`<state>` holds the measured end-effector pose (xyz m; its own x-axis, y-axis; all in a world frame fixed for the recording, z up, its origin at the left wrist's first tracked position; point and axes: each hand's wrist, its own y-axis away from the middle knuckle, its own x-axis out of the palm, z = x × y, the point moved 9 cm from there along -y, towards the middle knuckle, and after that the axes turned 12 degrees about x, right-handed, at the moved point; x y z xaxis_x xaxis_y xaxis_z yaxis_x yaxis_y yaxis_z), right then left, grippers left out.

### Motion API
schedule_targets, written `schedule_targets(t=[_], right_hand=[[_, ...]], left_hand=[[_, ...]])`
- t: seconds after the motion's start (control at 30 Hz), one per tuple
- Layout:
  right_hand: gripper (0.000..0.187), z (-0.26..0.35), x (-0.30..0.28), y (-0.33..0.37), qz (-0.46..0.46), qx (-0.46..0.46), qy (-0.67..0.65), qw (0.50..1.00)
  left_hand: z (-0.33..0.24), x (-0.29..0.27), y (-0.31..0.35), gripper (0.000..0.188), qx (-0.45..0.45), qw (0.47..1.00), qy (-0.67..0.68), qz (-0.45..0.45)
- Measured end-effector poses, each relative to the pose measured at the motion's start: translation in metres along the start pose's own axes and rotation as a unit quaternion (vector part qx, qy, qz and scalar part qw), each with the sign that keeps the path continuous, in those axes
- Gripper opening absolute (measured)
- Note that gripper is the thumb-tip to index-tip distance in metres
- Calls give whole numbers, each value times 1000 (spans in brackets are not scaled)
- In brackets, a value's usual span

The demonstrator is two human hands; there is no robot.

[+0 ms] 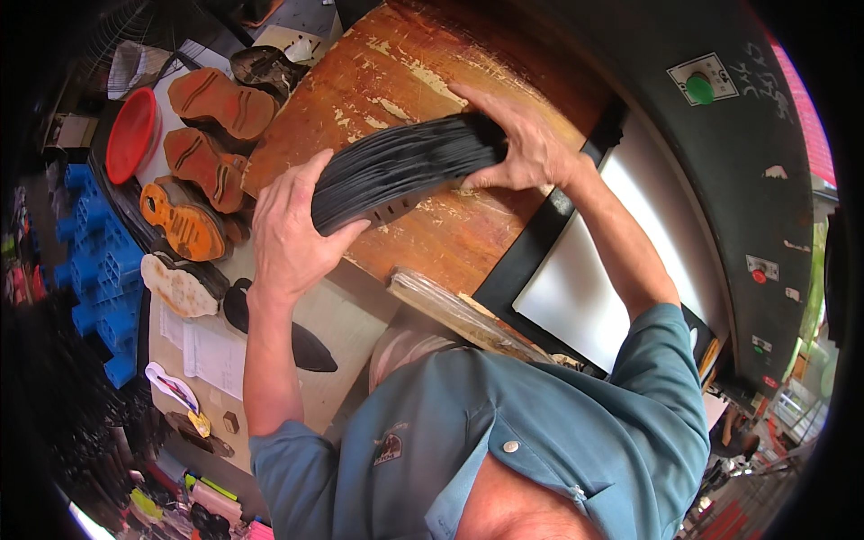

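Observation:
A thick stack of thin black sheets [396, 166], long and curved at the edges, is held between my two hands over a worn reddish-brown wooden board [477, 238]. My left hand [292, 225] grips its left end, thumb on the near side and fingers over the far side. At the other end my right hand [531, 148] clasps it, with the thumb near and the fingers spread beyond. Small slots show along the lower face of the stack. A single black sole-shaped piece [310, 346] lies on the pale tabletop below my left hand.
Several sole-shaped blocks, orange-brown [220, 103], orange [183, 220] and whitish [183, 285], line the left side by a red bowl [132, 135]. Blue plastic pieces [103, 270] are farther left. A dark machine frame with a green button [699, 88] curves along the right.

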<state>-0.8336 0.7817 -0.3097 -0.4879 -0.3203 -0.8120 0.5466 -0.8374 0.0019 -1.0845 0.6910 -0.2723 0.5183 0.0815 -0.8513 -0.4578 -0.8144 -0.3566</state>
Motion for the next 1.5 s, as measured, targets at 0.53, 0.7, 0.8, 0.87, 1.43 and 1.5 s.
schedule_targets(t=[0.53, 0.7, 0.8, 0.87, 1.43, 1.5], right_hand=[[156, -15, 4, 26, -79, -8, -98, 992], [146, -10, 9, 31, -10, 12, -78, 997], [133, 1, 6, 35, -38, -41, -14, 998], [129, 1, 9, 37, -35, -43, -3, 998], [107, 28, 1, 49, -65, -109, 90, 988], [73, 29, -5, 47, -89, -107, 43, 989]], left_hand=[[-3, -1, 16, 100, 122, 992, 23, -35], [12, -7, 35, 104, 68, 996, 9, -62], [24, -9, 42, 105, 36, 997, 11, -72], [22, -9, 42, 104, 46, 991, 70, -105], [6, 13, 25, 117, 51, 997, 56, -29], [4, 13, 23, 120, 48, 997, 49, -23]])
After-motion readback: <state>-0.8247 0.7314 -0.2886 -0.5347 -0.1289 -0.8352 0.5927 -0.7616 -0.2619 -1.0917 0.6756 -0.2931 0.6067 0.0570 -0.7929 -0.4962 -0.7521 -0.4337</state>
